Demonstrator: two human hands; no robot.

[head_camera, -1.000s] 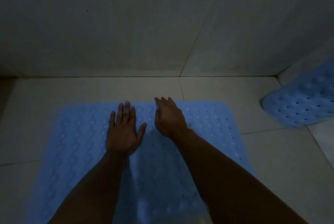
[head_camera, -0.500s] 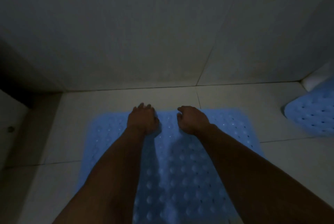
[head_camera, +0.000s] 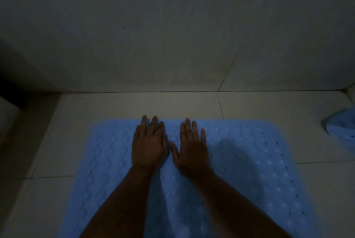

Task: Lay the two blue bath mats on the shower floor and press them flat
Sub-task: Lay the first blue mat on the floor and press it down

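The pale tiled shower floor (head_camera: 192, 105) met a dim wall. A blue bath mat (head_camera: 249, 161) lay flat on it; the left hand (head_camera: 148, 146) and right hand (head_camera: 192, 150) rested side by side near its far edge, fingers straight. The second blue mat (head_camera: 343, 132) sat well apart at the right.

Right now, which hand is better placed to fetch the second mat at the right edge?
The right hand. Both hands lie flat on the laid mat, but the second mat is on its side, and the left hand would probably have to cross over.
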